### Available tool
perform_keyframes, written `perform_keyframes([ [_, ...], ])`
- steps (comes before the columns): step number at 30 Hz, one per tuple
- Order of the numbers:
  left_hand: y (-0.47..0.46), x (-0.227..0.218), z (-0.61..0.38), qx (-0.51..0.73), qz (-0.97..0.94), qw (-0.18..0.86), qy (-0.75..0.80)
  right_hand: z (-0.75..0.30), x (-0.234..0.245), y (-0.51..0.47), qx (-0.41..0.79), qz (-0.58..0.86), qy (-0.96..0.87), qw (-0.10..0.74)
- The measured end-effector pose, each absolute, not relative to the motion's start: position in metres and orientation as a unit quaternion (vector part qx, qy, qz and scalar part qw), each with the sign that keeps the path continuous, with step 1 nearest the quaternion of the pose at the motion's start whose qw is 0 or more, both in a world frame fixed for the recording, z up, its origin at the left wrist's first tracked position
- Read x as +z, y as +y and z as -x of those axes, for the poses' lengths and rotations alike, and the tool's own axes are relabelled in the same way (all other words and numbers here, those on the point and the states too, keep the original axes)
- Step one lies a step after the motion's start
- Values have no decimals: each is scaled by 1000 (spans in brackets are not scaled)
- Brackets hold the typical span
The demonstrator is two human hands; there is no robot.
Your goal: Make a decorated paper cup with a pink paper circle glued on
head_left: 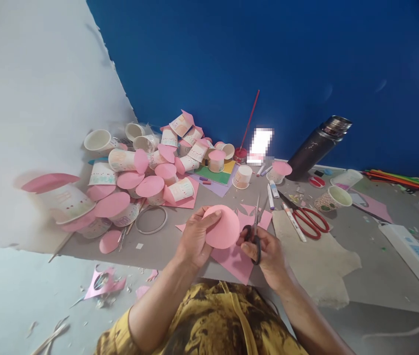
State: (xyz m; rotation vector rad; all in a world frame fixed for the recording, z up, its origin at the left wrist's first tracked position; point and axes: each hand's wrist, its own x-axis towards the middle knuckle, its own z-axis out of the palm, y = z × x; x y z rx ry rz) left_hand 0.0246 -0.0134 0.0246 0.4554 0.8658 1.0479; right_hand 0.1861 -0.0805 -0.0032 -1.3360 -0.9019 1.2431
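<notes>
Between the thumb and fingers of my left hand (195,237) is a pink paper circle (224,230), held flat toward me. My right hand (270,254) grips black-handled scissors (256,241), whose blades point up and away, just right of the circle. Under both hands lie pink paper pieces (236,261) with cut edges. Ahead of the circle stands a small paper cup (242,177). To the left, many paper cups with pink circles on them are piled up, among them a decorated cup (179,191) lying on its side.
Red-handled scissors (311,223) and a marker (294,224) lie on a beige cloth (316,266) at the right. A dark thermos (316,148) leans near the blue wall. Further right are a patterned cup (333,198) and a white power strip (416,261). A grey ring (151,220) lies left of my hands.
</notes>
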Motion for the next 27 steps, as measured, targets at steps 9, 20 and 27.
perform_keyframes([
  [9,-14,23,-36,451,-199,780,385,-195,-7,-64,460,575,-382,558],
  [20,8,24,-36,463,-221,759,401,-235,-10,-49,429,605,-423,521],
  [27,15,28,-45,472,-193,767,390,-233,-15,-59,523,528,-453,493],
])
